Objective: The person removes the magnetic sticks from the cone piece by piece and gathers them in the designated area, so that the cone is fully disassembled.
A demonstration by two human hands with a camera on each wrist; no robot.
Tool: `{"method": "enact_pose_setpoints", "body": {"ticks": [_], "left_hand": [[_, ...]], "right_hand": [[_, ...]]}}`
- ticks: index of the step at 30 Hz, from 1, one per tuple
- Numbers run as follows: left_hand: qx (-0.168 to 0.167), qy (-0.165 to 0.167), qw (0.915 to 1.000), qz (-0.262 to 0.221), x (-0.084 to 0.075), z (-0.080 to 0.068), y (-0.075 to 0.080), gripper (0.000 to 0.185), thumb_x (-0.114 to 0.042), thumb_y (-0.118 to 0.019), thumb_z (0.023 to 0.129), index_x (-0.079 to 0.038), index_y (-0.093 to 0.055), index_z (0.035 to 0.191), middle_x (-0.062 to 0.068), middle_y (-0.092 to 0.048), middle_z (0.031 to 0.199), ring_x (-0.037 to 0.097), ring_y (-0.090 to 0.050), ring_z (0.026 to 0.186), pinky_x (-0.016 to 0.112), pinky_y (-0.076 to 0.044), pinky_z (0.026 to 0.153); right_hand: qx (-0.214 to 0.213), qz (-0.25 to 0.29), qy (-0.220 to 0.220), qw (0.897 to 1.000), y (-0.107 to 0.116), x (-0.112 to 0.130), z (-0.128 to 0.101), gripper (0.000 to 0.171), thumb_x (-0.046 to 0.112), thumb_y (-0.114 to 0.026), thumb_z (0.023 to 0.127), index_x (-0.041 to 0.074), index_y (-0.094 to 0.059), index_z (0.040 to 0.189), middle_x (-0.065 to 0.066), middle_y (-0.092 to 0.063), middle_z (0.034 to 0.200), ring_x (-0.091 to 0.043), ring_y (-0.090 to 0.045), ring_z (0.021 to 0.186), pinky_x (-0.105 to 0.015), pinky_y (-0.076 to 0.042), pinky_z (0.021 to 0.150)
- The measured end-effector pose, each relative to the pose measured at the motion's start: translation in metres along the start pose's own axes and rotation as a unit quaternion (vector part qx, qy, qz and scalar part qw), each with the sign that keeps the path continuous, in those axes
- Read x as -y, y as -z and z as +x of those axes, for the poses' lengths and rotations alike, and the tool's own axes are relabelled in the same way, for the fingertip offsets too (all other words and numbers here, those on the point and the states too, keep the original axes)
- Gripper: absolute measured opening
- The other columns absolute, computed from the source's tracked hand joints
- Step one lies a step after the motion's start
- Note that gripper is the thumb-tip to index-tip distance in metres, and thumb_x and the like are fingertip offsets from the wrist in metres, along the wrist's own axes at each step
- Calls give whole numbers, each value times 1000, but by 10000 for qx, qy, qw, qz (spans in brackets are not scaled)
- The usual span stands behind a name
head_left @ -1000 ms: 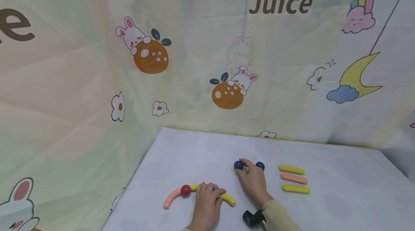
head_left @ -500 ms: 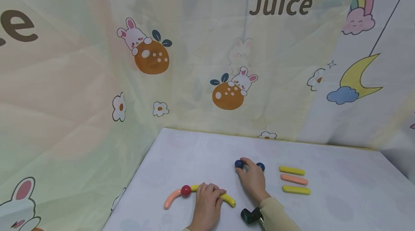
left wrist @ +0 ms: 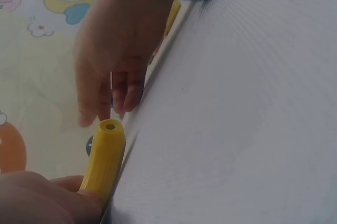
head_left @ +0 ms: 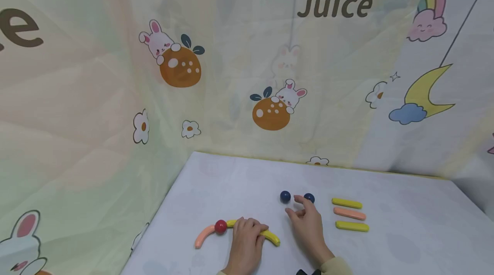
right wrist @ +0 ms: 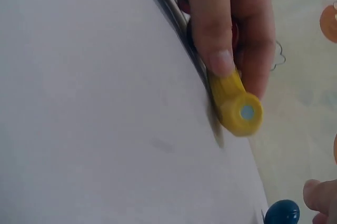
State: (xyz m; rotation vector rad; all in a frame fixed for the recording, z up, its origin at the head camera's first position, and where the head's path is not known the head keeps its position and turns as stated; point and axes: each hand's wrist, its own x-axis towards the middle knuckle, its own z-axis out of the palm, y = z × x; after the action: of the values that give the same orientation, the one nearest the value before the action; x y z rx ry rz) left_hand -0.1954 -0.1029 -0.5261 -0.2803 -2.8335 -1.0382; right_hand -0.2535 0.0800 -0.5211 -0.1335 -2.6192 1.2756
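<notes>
**Head view: left hand holds the yellow arc, right hand off the blue balls**

Head view gives me the clearest look. The left hand (head_left: 247,236) lies over the curved yellow stick (head_left: 270,237), fingers curled down on it near the front edge of the table. In the right wrist view I see those fingers and the thumb wrapped round the stick, its round end poking out past them. A red ball (head_left: 221,226) joins that yellow piece to a curved orange stick (head_left: 203,236), so the three make one arch lying flat on the table.

The right hand (head_left: 308,228) rests just right of the arch, fingers loosely spread and holding nothing. Its fingertips point at two dark blue balls (head_left: 285,196) (head_left: 309,198); the index tip is just beside the right-hand ball, but I cannot tell whether it touches. Further right, three straight sticks lie in a neat parallel stack, yellow (head_left: 347,203), orange (head_left: 349,213), yellow (head_left: 351,226), well apart from the hand.

The table (head_left: 405,232) is covered in a pale lilac-white cloth. Behind and on both sides hang printed curtains (head_left: 96,95) with rabbits, oranges, flowers, a moon, a rainbow cloud and the word "Juice".

Compared with half a second ago, the right hand has drawn back from between the blue balls; both balls now show in full. The left hand and the arch sit where they were.
</notes>
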Motion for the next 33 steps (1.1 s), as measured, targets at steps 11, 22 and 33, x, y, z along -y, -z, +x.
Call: {"method": "enact_pose_setpoints", "body": {"ticks": [11, 22, 33], "left_hand": [[175, -351, 9977, -547, 1, -3, -1, 47, 5, -61, 82, -19, -56, 123, -8, -51, 112, 19, -38, 116, 58, -21, 112], [-471, -358, 9980, -225, -6, -8, -1, 41, -11, -75, 84, -18, -57, 120, -10, -51, 113, 8, -49, 109, 37, -47, 98], [-530, -221, 9981, -222, -8, -7, -3, 33, -12, -78, 83, -21, -61, 110, -11, -50, 108, 9, -49, 106, 35, -50, 94]], "right_hand": [[1493, -946, 1023, 9789, 8, 12, -57, 28, 35, -81, 78, 23, -70, 101, 17, -59, 84, -4, -48, 74, -24, -48, 69], [595, -1741, 326, 9824, 14, 10, -54, 21, 29, -83, 76, 17, -73, 90, 9, -59, 78, -8, -50, 67, -28, -47, 64], [31, -1637, -101, 9865, 50, -20, -54, 24, 22, -83, 77, 12, -73, 97, 4, -64, 83, -12, -47, 64, -26, -39, 56]]}}
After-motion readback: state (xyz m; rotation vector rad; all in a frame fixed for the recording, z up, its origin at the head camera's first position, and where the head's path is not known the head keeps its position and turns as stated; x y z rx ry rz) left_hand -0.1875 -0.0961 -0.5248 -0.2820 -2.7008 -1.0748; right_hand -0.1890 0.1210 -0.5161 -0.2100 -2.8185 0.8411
